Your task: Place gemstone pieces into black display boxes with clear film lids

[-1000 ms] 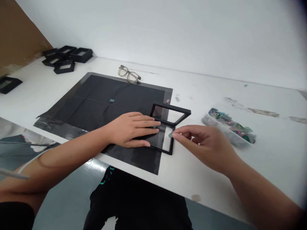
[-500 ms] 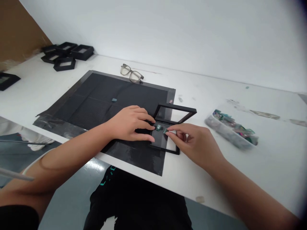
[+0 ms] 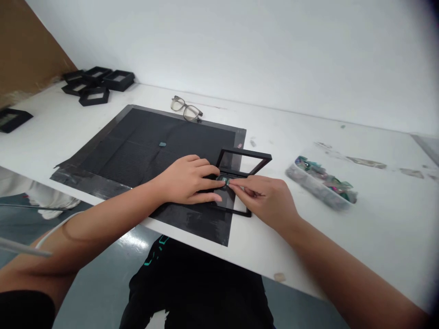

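A hinged black display frame (image 3: pixel 225 199) with clear film lies open at the right edge of a black mat (image 3: pixel 137 148), its windowed lid (image 3: pixel 262 156) tilted up at the back. My left hand (image 3: pixel 187 179) rests over the frame's left side with fingers spread. Its index fingertip is at a small teal-green piece (image 3: pixel 223 179) on the film. Thumb and index finger of my right hand (image 3: pixel 272 198) pinch a second teal-green piece (image 3: pixel 228 182), close beside the first. The fingertips partly cover both pieces, so whether they touch cannot be told.
A clear plastic box (image 3: pixel 318 192) of colourful small pieces stands to the right. Eyeglasses (image 3: pixel 187 108) lie behind the mat, and another teal piece (image 3: pixel 162 144) sits on it. Several black frames (image 3: pixel 94 97) are grouped at the back left. The table's front edge runs before me.
My right hand has moved left with the pinched piece, bringing it up to the other piece. The left index finger has reached further over the film. The view has shifted slightly.
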`<state>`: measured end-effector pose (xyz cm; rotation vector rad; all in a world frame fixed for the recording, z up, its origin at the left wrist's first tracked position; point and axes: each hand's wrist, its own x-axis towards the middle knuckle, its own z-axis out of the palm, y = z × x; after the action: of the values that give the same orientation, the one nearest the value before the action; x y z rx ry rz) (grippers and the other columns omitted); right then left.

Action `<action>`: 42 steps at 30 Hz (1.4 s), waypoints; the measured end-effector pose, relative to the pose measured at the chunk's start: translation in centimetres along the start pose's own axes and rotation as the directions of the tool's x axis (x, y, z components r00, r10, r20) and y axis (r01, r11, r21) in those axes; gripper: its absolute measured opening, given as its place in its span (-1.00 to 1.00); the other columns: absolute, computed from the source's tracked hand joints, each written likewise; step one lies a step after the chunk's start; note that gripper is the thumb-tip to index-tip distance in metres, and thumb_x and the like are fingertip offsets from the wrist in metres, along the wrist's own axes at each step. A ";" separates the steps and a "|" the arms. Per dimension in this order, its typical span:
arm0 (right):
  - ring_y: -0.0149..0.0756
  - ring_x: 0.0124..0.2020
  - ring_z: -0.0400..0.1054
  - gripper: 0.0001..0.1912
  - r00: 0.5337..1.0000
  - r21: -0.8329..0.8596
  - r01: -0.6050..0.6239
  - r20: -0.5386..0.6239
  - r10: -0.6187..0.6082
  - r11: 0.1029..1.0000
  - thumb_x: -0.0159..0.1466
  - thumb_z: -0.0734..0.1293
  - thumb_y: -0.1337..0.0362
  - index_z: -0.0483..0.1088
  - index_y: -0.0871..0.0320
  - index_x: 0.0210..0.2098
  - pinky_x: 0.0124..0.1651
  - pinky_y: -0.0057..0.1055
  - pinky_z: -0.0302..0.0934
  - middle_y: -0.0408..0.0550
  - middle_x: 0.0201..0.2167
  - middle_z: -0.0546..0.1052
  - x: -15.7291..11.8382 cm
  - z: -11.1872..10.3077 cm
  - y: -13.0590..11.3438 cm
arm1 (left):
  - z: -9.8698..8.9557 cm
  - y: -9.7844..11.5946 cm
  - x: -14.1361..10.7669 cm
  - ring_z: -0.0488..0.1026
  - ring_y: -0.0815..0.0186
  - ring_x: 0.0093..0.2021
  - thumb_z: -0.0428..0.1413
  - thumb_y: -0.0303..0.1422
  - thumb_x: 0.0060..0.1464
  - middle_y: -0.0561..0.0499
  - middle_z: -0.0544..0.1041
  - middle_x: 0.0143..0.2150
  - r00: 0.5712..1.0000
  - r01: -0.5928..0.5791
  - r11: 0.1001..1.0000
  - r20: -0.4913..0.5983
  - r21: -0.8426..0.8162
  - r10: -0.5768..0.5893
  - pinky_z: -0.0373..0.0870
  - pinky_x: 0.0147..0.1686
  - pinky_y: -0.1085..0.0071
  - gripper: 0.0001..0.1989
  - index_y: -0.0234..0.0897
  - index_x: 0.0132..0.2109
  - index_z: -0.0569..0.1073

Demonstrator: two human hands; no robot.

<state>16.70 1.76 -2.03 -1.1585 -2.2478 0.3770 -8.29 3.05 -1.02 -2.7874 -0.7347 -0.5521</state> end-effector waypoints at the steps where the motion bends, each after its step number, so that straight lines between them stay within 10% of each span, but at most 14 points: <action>1: -0.33 -0.54 0.37 -0.74 1.000 -0.008 -0.005 -0.008 0.005 1.000 0.36 0.30 0.21 0.66 0.07 -0.24 -0.41 -0.39 0.17 -0.14 -0.59 0.51 0.0 0.0 0.0 | 0.0 0.1 0.0 0.55 0.26 -0.14 -0.02 0.01 0.34 0.01 0.64 -0.04 1.000 -0.010 1.000 -0.013 0.024 0.010 0.31 -0.17 0.29 -0.56 -0.13 0.03 0.60; 17: -0.44 -0.63 0.28 -0.84 0.992 -0.014 0.117 -0.036 -0.117 0.993 0.32 0.37 0.26 0.64 0.10 -0.25 -0.52 -0.44 0.13 -0.23 -0.66 0.42 -0.4 -2.0 -0.5 | -0.1 1.1 0.1 0.53 0.17 -0.14 0.06 0.09 0.25 -0.10 0.64 -0.10 0.986 -0.042 0.968 -0.148 0.249 0.080 0.31 -0.24 0.27 -0.45 -0.34 -0.03 0.56; 21: -0.39 -0.60 0.35 -0.89 0.845 -0.288 0.342 -0.323 -0.427 0.895 0.23 0.47 0.37 0.59 0.01 -0.28 -0.57 -0.41 0.09 -0.23 -0.62 0.50 -1.4 -6.4 1.1 | -0.3 1.1 0.1 0.53 0.19 -0.16 0.11 0.10 0.20 -0.08 0.65 -0.11 0.979 -0.036 0.968 -0.187 0.250 0.085 0.33 -0.28 0.29 -0.46 -0.33 -0.06 0.56; 25: -0.15 -0.49 0.39 -0.84 0.650 -0.223 -0.152 -0.757 -0.073 0.963 0.31 0.39 0.14 0.60 0.04 -0.27 -0.51 -0.23 0.16 -0.05 -0.47 0.53 -2.8 -11.8 6.9 | -0.8 1.1 0.1 0.55 0.21 -0.18 0.20 0.02 0.15 -0.03 0.66 -0.15 0.963 -0.058 0.972 -0.244 0.229 0.115 0.37 -0.29 0.32 -0.56 -0.29 -0.12 0.57; 28: -0.18 -0.41 0.36 -0.72 0.717 -0.189 -0.531 -0.619 0.320 0.826 0.29 0.38 -0.01 0.59 0.02 -0.18 -0.45 -0.25 0.15 -0.01 -0.39 0.51 -3.9 -14.5 11.1 | -1.4 1.5 0.2 0.57 0.23 -0.21 0.27 -0.08 0.11 -0.01 0.67 -0.18 0.940 -0.103 0.974 -0.300 0.203 0.162 0.41 -0.28 0.33 -0.67 -0.27 -0.17 0.57; 31: -0.26 -0.53 0.31 -0.70 0.760 -0.196 -0.606 -0.430 0.487 0.771 0.20 0.46 -0.01 0.61 0.10 -0.29 -0.52 -0.31 0.10 -0.01 -0.51 0.50 -4.3 -14.8 12.8 | -2.0 2.5 0.9 0.57 0.24 -0.21 0.29 -0.16 0.08 0.00 0.67 -0.19 0.928 -0.148 0.976 -0.319 0.159 0.192 0.44 -0.26 0.33 -0.74 -0.26 -0.20 0.57; 42: -0.28 -0.45 0.37 -0.68 0.916 -0.041 -0.393 0.070 0.395 0.919 0.24 0.42 -0.02 0.63 -0.05 -0.10 -0.37 -0.27 0.29 -0.12 -0.36 0.62 -3.4 -10.8 8.1 | 1.3 5.9 9.6 0.50 0.17 0.04 0.05 -0.05 0.31 -0.03 0.66 -0.13 0.957 -0.207 0.978 -0.209 0.000 0.203 0.33 -0.08 0.27 -0.57 -0.29 0.06 0.51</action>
<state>30.07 3.59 1.40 -1.6420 -2.0780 0.5594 2.80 2.55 1.11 -2.7252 -0.3922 -0.7979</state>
